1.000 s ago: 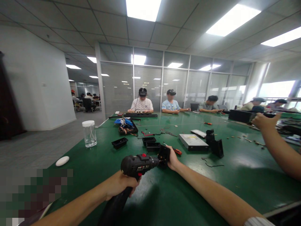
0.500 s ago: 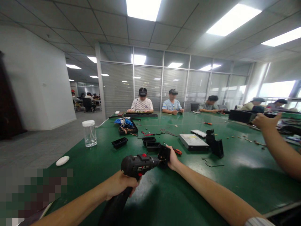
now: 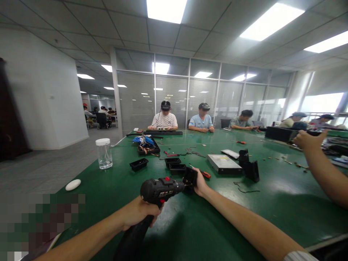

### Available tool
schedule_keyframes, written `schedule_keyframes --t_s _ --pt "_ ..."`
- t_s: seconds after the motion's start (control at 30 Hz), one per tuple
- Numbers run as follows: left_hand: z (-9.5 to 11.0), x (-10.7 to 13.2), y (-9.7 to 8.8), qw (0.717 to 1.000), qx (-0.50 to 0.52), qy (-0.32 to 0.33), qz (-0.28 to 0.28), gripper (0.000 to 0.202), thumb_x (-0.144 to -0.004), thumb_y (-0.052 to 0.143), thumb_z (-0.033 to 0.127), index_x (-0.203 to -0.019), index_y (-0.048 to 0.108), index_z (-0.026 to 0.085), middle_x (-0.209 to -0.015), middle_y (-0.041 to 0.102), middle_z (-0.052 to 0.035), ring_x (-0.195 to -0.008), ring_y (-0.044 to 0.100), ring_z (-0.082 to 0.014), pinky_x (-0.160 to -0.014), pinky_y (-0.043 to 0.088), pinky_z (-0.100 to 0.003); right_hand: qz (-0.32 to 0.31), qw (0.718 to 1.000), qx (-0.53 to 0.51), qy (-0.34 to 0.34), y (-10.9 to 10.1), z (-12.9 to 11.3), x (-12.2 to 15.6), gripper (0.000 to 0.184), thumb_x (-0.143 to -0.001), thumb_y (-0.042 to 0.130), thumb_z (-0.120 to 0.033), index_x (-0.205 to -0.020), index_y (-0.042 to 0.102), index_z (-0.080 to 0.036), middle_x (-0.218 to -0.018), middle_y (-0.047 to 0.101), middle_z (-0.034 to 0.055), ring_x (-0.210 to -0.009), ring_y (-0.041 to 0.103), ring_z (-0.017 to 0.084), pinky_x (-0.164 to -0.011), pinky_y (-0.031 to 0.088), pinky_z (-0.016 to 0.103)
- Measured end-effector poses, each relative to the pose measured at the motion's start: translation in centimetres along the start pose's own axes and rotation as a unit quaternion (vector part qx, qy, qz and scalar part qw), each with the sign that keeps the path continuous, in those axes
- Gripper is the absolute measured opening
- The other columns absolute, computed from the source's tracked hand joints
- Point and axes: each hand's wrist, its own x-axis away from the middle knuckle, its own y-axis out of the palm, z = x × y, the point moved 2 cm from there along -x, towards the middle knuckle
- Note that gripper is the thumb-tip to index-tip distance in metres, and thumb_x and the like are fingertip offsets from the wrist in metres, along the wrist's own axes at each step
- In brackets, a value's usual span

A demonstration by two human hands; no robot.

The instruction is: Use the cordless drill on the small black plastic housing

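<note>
My left hand (image 3: 145, 214) is closed round the grip of a black cordless drill (image 3: 157, 190) with red buttons. The drill points to the right, its chuck meeting a small black plastic part (image 3: 189, 180); the bit's tip is hidden. From the right side, my right hand (image 3: 200, 184) grips that part above the table. Just behind my right hand lies a screwdriver (image 3: 206, 174) with an orange and black handle. Two small black trays (image 3: 177, 169) rest beyond the drill, close together, and another black tray (image 3: 138, 165) sits to their left.
On the green table (image 3: 225, 210) are a lidded clear jar (image 3: 104, 156), a white oval object (image 3: 73, 185), a box of blue-handled tools (image 3: 148, 145), a silver disc drive (image 3: 224, 165) and black brackets (image 3: 248, 166). A co-worker's arm (image 3: 323, 170) reaches in from the right. Several people sit farther back.
My hands, the drill and the black part stay almost still. Across the table, the person in light blue has shifted slightly, with hands now lower on the table.
</note>
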Motion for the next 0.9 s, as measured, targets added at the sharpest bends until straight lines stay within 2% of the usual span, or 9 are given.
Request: schedule_keyframes --t_s 0.53,0.9 --pt "-0.18 -0.25 -0.11 1.000 -0.007 -0.005 0.006 0.016 -0.058 0.046 0.014 -0.071 0.056 0.012 -0.051 0.047 0.0015 -0.046 0.041 -0.0108 -0.047 0.034 -0.024 0.013 1.000 -0.002 0.001 -0.03 0.00 0.00 0.031 -0.072 0.043 -0.045 -0.073 0.058 -0.018 -0.057 0.061 0.0026 -0.057 0.058 0.019 -0.052 0.046 0.030" --pt "0.46 -0.01 0.21 1.000 0.001 0.000 -0.001 0.016 -0.058 0.046 0.011 -0.072 0.054 0.012 -0.054 0.048 0.0012 -0.047 0.042 -0.0102 -0.048 0.034 -0.024 0.006 1.000 0.004 0.003 0.21 -0.16 0.27 0.033 -0.073 0.041 -0.045 -0.075 0.059 -0.016 -0.061 0.062 0.0040 -0.059 0.059 0.019 -0.053 0.046 0.030"
